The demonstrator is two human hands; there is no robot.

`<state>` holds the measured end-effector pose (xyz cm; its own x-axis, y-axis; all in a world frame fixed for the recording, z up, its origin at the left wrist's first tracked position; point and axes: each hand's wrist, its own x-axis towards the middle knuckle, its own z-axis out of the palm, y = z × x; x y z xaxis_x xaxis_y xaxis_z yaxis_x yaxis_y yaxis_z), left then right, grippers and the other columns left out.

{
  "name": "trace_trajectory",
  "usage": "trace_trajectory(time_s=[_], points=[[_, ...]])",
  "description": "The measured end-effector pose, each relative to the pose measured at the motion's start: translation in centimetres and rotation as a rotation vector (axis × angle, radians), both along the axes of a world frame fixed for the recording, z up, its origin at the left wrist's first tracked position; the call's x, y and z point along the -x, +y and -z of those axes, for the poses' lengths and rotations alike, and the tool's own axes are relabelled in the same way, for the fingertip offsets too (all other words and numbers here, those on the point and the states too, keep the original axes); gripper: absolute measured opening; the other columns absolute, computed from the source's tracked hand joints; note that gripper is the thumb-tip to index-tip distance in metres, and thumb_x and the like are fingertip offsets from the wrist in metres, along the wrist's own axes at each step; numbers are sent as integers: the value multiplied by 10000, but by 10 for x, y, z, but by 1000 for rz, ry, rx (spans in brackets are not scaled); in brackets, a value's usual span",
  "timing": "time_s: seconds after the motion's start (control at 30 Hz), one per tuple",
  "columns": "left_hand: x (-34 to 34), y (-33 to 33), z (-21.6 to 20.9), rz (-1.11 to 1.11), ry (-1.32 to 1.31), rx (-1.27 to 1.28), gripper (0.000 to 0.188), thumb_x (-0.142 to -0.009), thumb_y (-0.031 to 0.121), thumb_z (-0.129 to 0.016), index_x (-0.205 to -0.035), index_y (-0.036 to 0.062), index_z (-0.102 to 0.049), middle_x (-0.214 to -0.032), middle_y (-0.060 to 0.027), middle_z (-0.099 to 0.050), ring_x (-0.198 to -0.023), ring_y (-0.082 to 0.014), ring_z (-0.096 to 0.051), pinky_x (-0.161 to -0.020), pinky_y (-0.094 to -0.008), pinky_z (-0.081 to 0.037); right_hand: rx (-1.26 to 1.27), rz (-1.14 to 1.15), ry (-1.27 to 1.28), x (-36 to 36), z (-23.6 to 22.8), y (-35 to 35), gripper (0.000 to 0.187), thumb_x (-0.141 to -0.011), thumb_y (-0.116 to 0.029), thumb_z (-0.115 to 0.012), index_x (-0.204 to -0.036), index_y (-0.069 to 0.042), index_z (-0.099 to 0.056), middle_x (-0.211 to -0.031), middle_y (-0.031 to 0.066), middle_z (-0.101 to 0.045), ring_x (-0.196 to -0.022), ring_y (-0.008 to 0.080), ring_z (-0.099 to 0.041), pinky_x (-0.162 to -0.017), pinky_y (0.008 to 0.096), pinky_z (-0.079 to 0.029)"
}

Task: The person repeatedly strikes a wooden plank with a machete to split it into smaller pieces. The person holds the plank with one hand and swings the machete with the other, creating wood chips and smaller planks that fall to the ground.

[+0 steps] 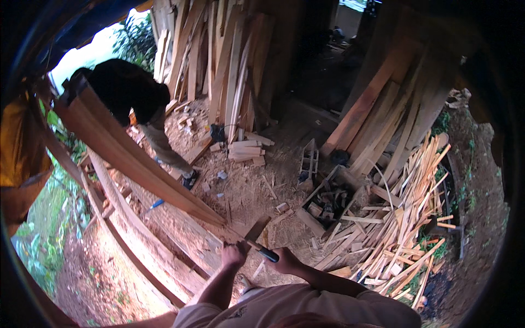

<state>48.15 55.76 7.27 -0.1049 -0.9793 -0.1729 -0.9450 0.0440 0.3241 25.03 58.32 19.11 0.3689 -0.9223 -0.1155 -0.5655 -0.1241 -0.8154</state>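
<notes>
My right hand (285, 261) is closed around the dark grip of a bladed hand tool (257, 228). Its light shaft runs up and left from the grip, and a broad, dark, flat blade stands out across it; the exact kind is unclear. Close by on the left, my left hand (234, 255) has its fingers curled beside the shaft and the near end of a long board. What it grips is hidden. Long reddish-brown boards (145, 167) slope from the upper left down toward my hands.
A person in dark clothing (128, 90) bends behind the boards at upper left. Planks (232, 65) lean at the back, and more boards (377, 101) lean at right. A box of dark items (306, 218) stands beside heaped wood strips (402, 235). Shavings cover the ground.
</notes>
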Motion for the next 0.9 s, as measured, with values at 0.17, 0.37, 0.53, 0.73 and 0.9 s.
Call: trace_trajectory(time_s=[0.17,0.37,0.53,0.73,0.9], points=[[-4,7,9,-42,40,121,334,-978,283,-470,-947,67,-723,-846,-215,-741,-867,-378,-726,-1139,-509,-373,-73,13,-36,46,-58,38,299,-877,-249,-765,-772,11,-661,-598,150,-581,-550,195,-580,-566,406,-461],[-1,6,-7,-26,14,45,255,-910,263,-550,-976,77,-712,-876,-210,-743,-897,-366,-726,-1114,-494,-381,-168,79,66,75,-77,70,323,-884,-283,-769,-810,19,-680,-619,121,-606,-566,192,-572,-573,399,-458],[2,8,-14,-47,41,92,282,-935,273,-527,-972,73,-723,-874,-208,-748,-892,-356,-734,-1128,-485,-371,-207,117,12,66,-84,72,336,-889,-303,-780,-840,17,-691,-653,128,-632,-599,182,-605,-591,398,-475],[2,6,-13,3,65,92,314,-974,262,-468,-970,64,-711,-851,-212,-745,-834,-370,-737,-1125,-493,-362,-250,63,41,65,-81,76,345,-897,-310,-773,-841,18,-685,-648,136,-643,-600,178,-622,-609,390,-492],[-3,6,12,-7,54,155,323,-980,249,-460,-961,40,-706,-844,-228,-741,-837,-362,-737,-1098,-490,-377,-188,57,36,58,-83,76,372,-889,-321,-770,-787,18,-657,-610,110,-603,-579,157,-569,-592,390,-477]])
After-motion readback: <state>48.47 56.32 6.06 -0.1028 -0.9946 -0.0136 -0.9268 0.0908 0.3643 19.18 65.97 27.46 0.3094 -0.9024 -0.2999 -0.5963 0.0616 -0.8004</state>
